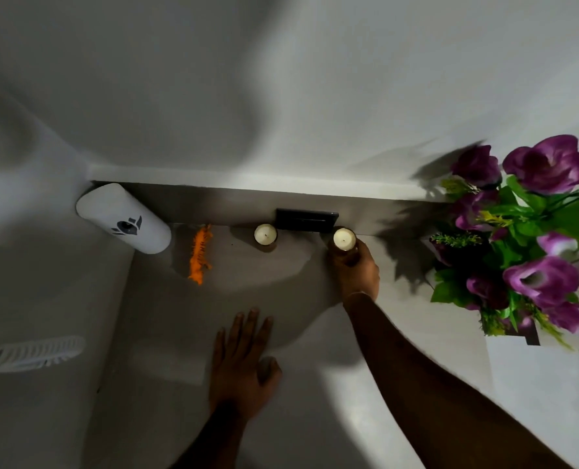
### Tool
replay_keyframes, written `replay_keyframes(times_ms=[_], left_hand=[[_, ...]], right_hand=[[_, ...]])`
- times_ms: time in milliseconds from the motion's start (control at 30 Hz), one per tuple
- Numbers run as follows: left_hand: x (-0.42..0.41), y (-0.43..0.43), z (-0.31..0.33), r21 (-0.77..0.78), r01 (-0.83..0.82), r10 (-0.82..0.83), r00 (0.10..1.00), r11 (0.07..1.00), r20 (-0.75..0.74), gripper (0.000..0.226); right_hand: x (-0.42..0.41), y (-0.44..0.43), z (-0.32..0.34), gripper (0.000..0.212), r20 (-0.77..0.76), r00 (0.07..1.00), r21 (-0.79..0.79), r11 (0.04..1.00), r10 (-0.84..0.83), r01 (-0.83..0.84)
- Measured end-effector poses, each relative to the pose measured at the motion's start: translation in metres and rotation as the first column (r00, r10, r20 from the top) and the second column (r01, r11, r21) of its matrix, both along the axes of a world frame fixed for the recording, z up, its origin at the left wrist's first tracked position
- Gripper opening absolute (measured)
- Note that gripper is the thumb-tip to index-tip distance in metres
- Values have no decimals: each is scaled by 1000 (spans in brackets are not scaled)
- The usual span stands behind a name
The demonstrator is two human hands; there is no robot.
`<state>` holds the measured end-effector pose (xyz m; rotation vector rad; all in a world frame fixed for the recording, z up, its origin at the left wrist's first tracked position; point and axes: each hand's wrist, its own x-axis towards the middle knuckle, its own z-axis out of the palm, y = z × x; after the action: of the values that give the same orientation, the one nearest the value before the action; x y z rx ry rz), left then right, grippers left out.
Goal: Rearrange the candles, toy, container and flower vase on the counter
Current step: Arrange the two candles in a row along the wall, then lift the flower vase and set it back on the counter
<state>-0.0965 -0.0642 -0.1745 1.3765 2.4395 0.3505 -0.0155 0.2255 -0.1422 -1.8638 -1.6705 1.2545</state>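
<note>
My right hand (355, 269) is wrapped around a white candle in a brown jar (344, 239), standing on the counter near the back wall. A second candle (265, 235) stands to its left, untouched. An orange toy tiger (199, 253) lies further left. A white cylindrical container (123, 218) with a dark logo stands in the back left corner. Purple flowers with green leaves (531, 231) fill the right side; their vase is mostly hidden beneath them. My left hand (242, 363) rests flat on the grey counter (281, 299), fingers spread, holding nothing.
A black wall socket plate (306, 220) sits on the back wall between the two candles. A white slatted object (31, 353) shows at the lower left, off the counter. A white ledge runs along the back wall above the counter.
</note>
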Motion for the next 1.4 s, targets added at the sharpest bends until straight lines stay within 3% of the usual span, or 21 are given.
replay_keyframes(times_ms=[133,267,333,400,467,567,633,800,900,1000,1100,1200,1300,1400], left_hand=[[2,0,0,-78,7,-8,1000,997,-21,87],[11,12,5,-175,-10,-2,998,984,-65,89],[28,28,10,-205,-95,84,995,974,-61,91],[49,47,13,-188,-147,144,989,971,-30,89],[72,71,10,-167,-54,53,999,984,-11,87],[98,100,1,-158,93,-95,995,983,-7,87],[107,109,-4,-150,76,-78,997,986,-3,86],[104,106,-16,-148,91,-98,994,985,-44,85],[104,105,-16,-158,84,-93,994,984,-54,84],[106,105,-16,-143,71,-82,994,987,-71,87],[108,105,-16,-133,56,-68,994,990,-87,89],[110,106,-14,-144,51,-64,994,988,-89,89],[109,106,-13,-140,46,-60,994,989,-95,89],[109,106,-14,-141,40,-54,994,989,-95,89]], right_hand=[[24,-15,4,54,-125,989,-73,995,-76,67],[93,-52,6,36,-105,938,-85,943,-331,323],[128,-57,12,47,-68,891,-59,893,-449,446],[151,-47,18,72,6,860,-25,860,-510,510],[163,-30,21,99,101,846,6,850,-524,526],[163,0,21,109,205,859,-25,875,-469,484],[159,17,17,101,249,872,-57,893,-421,447],[155,35,9,52,229,865,-19,886,-447,463],[162,38,7,48,185,867,-6,881,-463,473],[167,42,10,42,206,914,-83,924,-350,373],[170,41,8,38,136,923,-131,917,-361,378],[171,35,8,41,42,912,-297,867,-407,401],[170,40,5,34,-42,878,-149,872,-478,467],[168,46,6,45,1,920,-242,892,-393,381]])
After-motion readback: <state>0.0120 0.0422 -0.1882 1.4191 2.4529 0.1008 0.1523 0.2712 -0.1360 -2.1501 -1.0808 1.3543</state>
